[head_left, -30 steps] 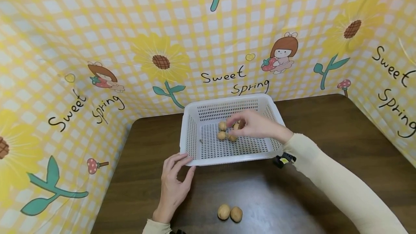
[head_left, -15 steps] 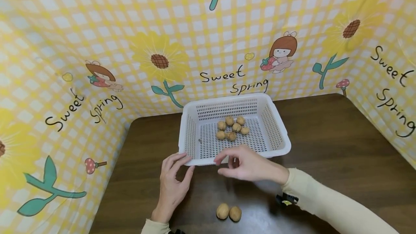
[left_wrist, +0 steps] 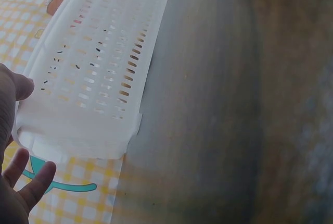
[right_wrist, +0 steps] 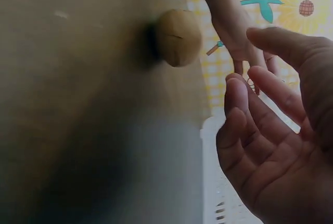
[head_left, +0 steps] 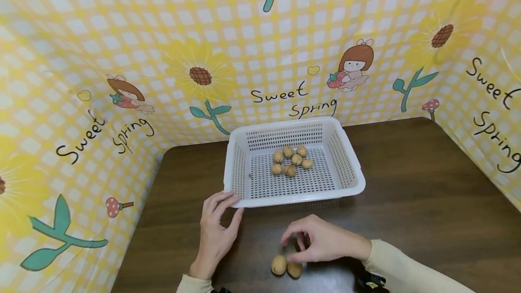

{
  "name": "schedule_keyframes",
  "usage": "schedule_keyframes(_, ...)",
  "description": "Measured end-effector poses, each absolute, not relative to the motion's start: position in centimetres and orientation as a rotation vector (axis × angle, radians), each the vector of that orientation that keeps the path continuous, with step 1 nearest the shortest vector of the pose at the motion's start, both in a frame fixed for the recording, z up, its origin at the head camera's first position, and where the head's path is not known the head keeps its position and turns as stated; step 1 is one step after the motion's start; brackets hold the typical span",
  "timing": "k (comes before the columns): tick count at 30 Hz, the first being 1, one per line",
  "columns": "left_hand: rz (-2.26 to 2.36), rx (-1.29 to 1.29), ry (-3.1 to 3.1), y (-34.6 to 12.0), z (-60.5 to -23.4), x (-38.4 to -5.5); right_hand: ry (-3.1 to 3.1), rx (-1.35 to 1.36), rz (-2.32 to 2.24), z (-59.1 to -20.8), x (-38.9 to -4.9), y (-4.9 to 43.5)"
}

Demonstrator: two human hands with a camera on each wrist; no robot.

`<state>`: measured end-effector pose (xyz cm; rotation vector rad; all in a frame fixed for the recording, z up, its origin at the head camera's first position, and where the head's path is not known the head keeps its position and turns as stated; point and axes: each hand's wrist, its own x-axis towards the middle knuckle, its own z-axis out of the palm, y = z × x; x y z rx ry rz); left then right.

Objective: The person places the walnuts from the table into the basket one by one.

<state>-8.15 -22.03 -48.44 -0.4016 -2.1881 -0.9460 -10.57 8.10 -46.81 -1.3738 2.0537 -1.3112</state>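
Observation:
A white perforated plastic basket [head_left: 293,200] stands at the back of the table, with several walnuts [head_left: 296,159] grouped inside it. My left hand [head_left: 217,229] holds the basket's near left corner, fingertips over the rim and thumb at the outer side; in the left wrist view the outer fingers are spread off the corner. Near the table's front lie two more walnuts, a left walnut [head_left: 279,265] and a right walnut [head_left: 295,270]. Just above the right one hovers my right hand [head_left: 319,241], fingers and thumb apart with nothing between them.
Brown wood-look table [head_left: 407,184] lies under everything. A yellow checked cloth [head_left: 277,49] printed with flowers and lettering hangs behind the table and at both sides, close to the basket's back. A small dark speck [head_left: 250,176] is on the basket's floor.
My right hand has come out of the basket, over its front rim and toward me to the two walnuts on the table. The left hand stays at the basket's corner.

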Motion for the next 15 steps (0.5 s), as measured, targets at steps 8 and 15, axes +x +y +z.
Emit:
schedule_keyframes(8, -0.945, -0.406, -2.19, -22.1, -48.4, -8.2, 2.029, -1.341, -1.177, -48.8, -9.3, 9.4)
schedule_keyframes(15, -0.951, -0.404, -2.183, -22.0, -48.5, -8.2, 2.038, -1.333, -1.144, -49.4, -9.3, 9.8)
